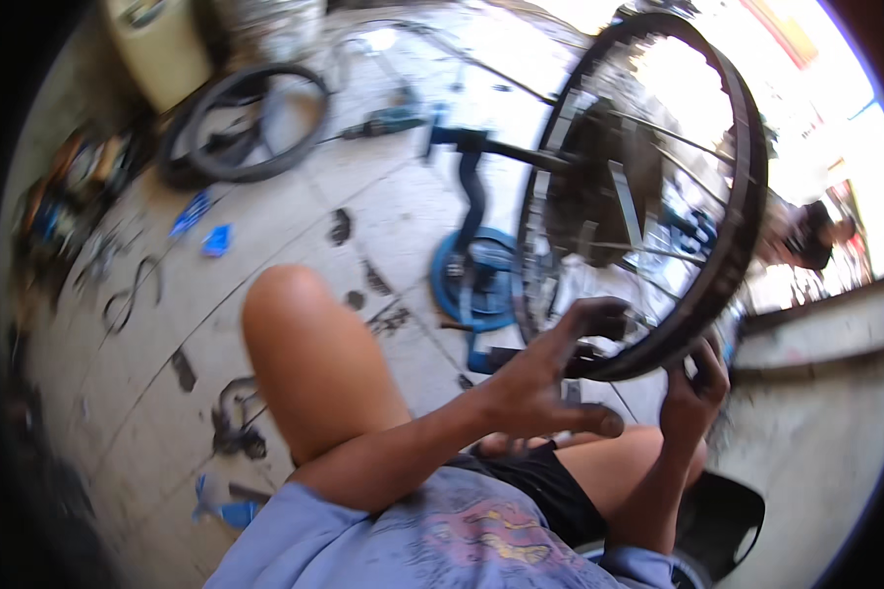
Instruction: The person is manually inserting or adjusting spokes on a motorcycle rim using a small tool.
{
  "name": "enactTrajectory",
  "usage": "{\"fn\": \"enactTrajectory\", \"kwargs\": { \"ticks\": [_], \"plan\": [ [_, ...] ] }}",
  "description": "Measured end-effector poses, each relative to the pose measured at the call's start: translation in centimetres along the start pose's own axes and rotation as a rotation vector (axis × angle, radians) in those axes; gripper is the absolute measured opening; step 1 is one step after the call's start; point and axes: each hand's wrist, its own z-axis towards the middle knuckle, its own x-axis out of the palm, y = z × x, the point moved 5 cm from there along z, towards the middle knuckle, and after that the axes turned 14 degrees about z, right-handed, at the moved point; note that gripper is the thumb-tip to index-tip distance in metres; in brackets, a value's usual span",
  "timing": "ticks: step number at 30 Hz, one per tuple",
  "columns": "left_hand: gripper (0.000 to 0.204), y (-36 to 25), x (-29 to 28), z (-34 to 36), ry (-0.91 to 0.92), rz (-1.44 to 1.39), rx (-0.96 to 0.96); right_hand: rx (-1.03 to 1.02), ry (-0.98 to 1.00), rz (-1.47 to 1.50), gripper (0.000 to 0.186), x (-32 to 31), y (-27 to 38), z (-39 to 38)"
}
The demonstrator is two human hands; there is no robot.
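"Two hands are seen at the wheel. How are they held?"

"The left hand is held wide, fingers and thumb spread about the wheel's low edge. The right hand is curled just under the wheel; whether anything is gripped by it cannot be told."

"Where is the wheel kept?"

"It seems to be held up by the blue stand, on its left."

"How much is done?"

"Some spokes are set in. The job looks only part done. A black tire is laid on the floor, left of the wheel. Whether all the spokes are in or tight cannot be told."

"What is hard to see?"

"The wheel's dark middle is blurred, and things behind it are washed out by bright light."
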Motion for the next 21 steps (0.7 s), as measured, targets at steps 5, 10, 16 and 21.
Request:
{"fn": "enactTrajectory", "kwargs": {
  "ticks": [5,10,16,21],
  "plan": [
    [0.076,0.8,2.1,0.5,-0.124,0.110,0.027,-0.368,0.208,-0.471,0.016,2.1,7.0,2.9],
    [0.075,-0.3,2.6,1.0,-0.130,0.383,0.099,-0.071,0.061,-0.523,0.012,-1.9,6.3,2.7],
    [0.048,-0.3,2.1,0.2,-0.270,0.391,0.295,-0.395,0.380,-0.612,0.018,0.4,10.0,3.1],
    [0.033,-1.4,3.2,1.6,-0.248,0.492,0.285,0.560,0.094,0.794,0.010,-0.6,-9.4,-5.6]
  ]
}}
